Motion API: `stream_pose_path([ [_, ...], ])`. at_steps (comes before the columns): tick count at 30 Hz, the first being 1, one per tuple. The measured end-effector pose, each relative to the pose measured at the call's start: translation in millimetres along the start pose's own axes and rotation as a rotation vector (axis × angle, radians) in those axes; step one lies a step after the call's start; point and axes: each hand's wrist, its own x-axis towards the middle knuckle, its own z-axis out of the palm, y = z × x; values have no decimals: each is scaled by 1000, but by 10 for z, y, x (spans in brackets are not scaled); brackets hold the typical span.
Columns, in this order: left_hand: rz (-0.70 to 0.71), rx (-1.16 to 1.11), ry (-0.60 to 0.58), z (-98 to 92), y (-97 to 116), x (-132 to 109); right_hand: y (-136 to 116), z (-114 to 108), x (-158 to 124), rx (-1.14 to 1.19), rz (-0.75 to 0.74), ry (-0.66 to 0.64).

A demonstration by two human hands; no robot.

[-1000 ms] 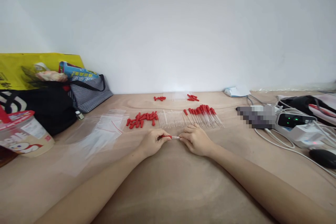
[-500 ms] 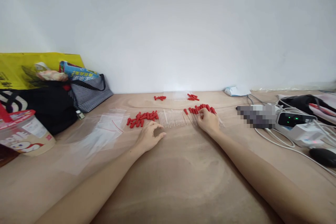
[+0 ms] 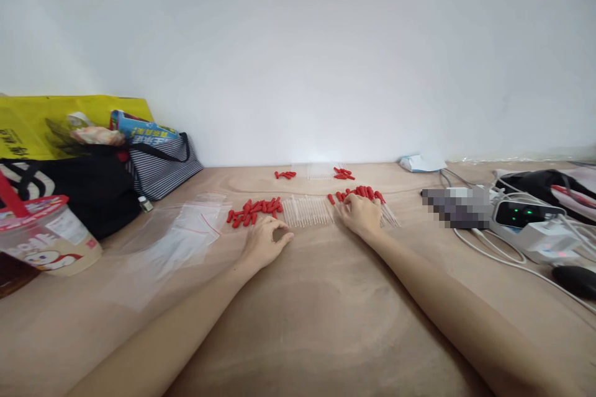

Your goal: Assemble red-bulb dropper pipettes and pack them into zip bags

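My left hand (image 3: 266,243) rests on the table with its thumb apart from its curved fingers, holding nothing that shows. Beside its fingertips lies a pile of red rubber dropper bulbs (image 3: 251,211). Between my hands is a row of thin clear tubes (image 3: 307,211) side by side. My right hand (image 3: 359,214) is bent down over the left part of a row of droppers, whose red bulbs (image 3: 367,192) point away from me and whose clear stems (image 3: 390,216) point toward me. Its fingers are drawn together, and what lies between the fingertips is hidden.
By the wall are two small groups of red bulbs (image 3: 285,175) and a clear bag (image 3: 319,170). Left are plastic bags (image 3: 186,236), a drink cup (image 3: 60,239) and a striped bag (image 3: 162,167). Cables, a white charger (image 3: 544,239) and a black mouse (image 3: 575,281) lie right.
My right hand has shifted left along the dropper row, uncovering some bulbs and stems on its right. My left hand has stayed nearly still. The whole view has shifted slightly.
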Motion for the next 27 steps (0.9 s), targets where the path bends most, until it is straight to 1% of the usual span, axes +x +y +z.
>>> stream_pose_path([
  [2, -97, 120, 92, -22, -27, 18, -101, 0, -3, -3, -20, -45],
  [5, -209, 245, 206, -72, -116, 55, -233, 6, 15, -30, 5, -118],
  [7, -243, 291, 222, -108, -179, 76, -293, 2, 35, -45, 38, -161],
  [9, -247, 320, 199, -133, -221, 91, -332, -5, 52, -56, 60, -210],
  [11, -225, 337, 175, -139, -235, 103, -359, -7, 64, -70, 70, -252],
  [13, -184, 349, 178, -124, -229, 118, -380, 6, 72, -81, 74, -273],
  [16, -159, 365, 187, -78, -214, 151, -409, 41, 79, -86, 74, -274],
  [18, -153, 376, 173, -45, -211, 175, -427, 57, 77, -89, 75, -271],
  [22, -119, 387, 173, -12, -228, 196, -442, 33, 37, -96, 70, -250],
  [25, -106, 375, 223, -31, -228, 160, -392, -6, -30, -92, 40, -184],
  [27, -72, 335, 253, -57, -200, 108, -312, -17, -90, -53, -17, -116],
])
